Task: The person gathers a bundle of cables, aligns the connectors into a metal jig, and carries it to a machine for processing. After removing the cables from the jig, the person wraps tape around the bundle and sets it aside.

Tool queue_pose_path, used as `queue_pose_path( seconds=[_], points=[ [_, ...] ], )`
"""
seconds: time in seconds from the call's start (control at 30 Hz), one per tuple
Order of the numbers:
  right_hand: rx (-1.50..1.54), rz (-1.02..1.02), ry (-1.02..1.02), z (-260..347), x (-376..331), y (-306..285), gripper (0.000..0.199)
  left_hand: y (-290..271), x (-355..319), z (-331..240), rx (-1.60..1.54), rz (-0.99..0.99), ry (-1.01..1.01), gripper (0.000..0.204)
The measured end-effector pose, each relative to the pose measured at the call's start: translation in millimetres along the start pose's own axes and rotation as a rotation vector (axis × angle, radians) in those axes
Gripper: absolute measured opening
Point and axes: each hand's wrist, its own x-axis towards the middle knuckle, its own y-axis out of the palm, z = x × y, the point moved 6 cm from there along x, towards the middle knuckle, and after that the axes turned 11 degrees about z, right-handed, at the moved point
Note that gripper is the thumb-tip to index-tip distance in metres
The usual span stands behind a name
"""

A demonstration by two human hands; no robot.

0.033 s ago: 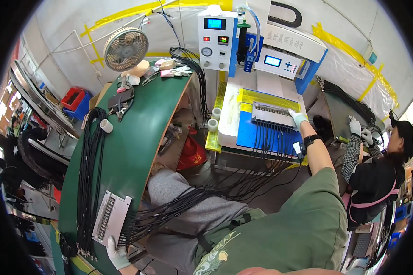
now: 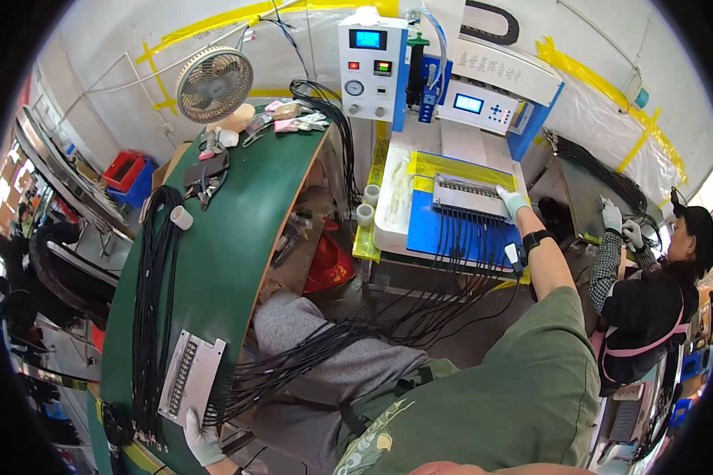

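Note:
My left hand (image 2: 203, 443), in a white glove, grips the near end of a silver metal cable fixture (image 2: 206, 368) on the green table. Its thumb lies on the plate; the other fingers are partly hidden. A row of connector ends shows along this fixture, and black cables (image 2: 293, 356) run from it across my lap. My right hand (image 2: 515, 203), also gloved, is closed at the right end of a second metal cable fixture (image 2: 471, 199). That one lies on the blue plate (image 2: 459, 239) of the bench machine, with black cables hanging off its front.
A bundle of black cables (image 2: 152, 309) and a white roll (image 2: 181, 218) lie on the green table (image 2: 238, 229). A fan (image 2: 215, 84) stands at its far end. The machine's dispenser (image 2: 416, 75) rises behind the blue plate. A co-worker (image 2: 650, 293) handles cables at right.

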Motion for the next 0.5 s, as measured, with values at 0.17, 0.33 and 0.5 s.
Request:
queue_pose_path(
  seconds=[0.17, 0.33, 0.5],
  points=[
    [-0.25, -0.067, 0.005, 44.8, -78.3, -28.1, 0.073, 2.0, -1.8, -4.4, 0.024, -0.003, 0.001, 0.052],
    [-0.509, -0.211, -0.027, 55.8, -106.9, -30.1, 0.073, 0.5, -2.3, 0.8, -0.029, -0.065, -0.042, 0.053],
    [-0.421, -0.222, -0.062, 36.2, -107.7, -24.3, 0.062, -14.1, -1.2, 3.0, 0.008, -0.06, -0.014, 0.053]
  ],
)
